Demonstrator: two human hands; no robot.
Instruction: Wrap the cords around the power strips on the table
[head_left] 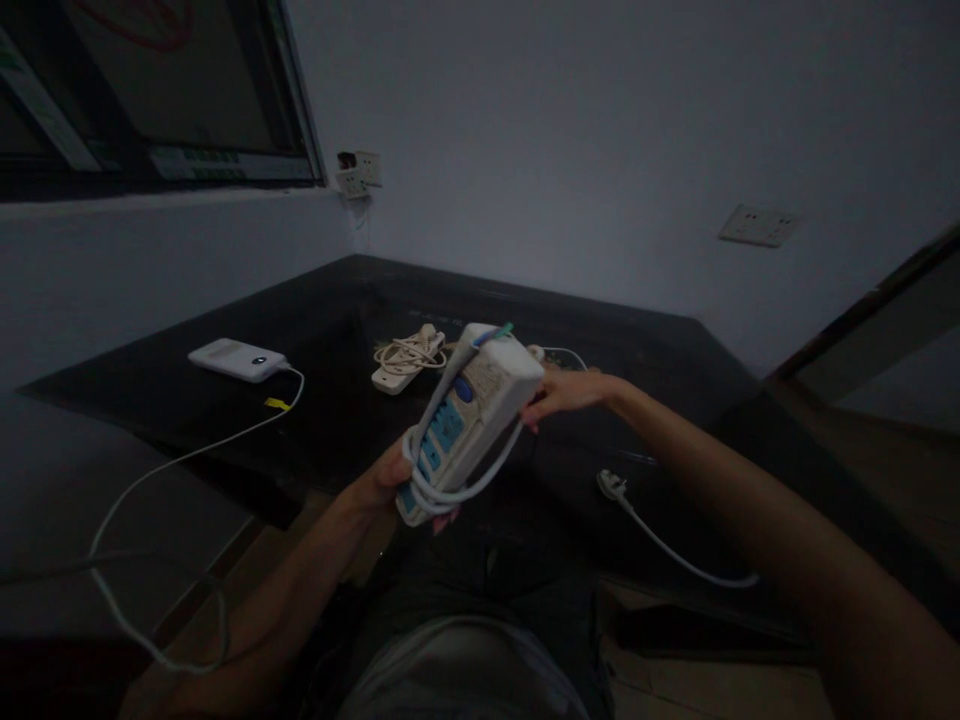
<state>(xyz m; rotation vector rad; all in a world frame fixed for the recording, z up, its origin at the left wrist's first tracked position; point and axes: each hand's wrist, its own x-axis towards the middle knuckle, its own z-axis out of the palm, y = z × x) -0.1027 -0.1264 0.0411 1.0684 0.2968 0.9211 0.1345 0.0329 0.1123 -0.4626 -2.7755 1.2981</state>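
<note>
I hold a white power strip (471,412) with blue sockets, tilted up in front of me, its white cord looped around the body. My left hand (390,478) grips the strip's near lower end, fingers wrapped underneath. My right hand (564,392) is closed on the strip's far upper end. The cord's white plug (612,486) hangs loose to the right, trailing a length of cable.
A dark table (315,330) fills the room's corner. On it lie a white power bank (236,359) with a lit indicator and a white cable, and a second beige power strip (407,361) with a coiled cord. Wall sockets (757,225) sit on the wall to the right.
</note>
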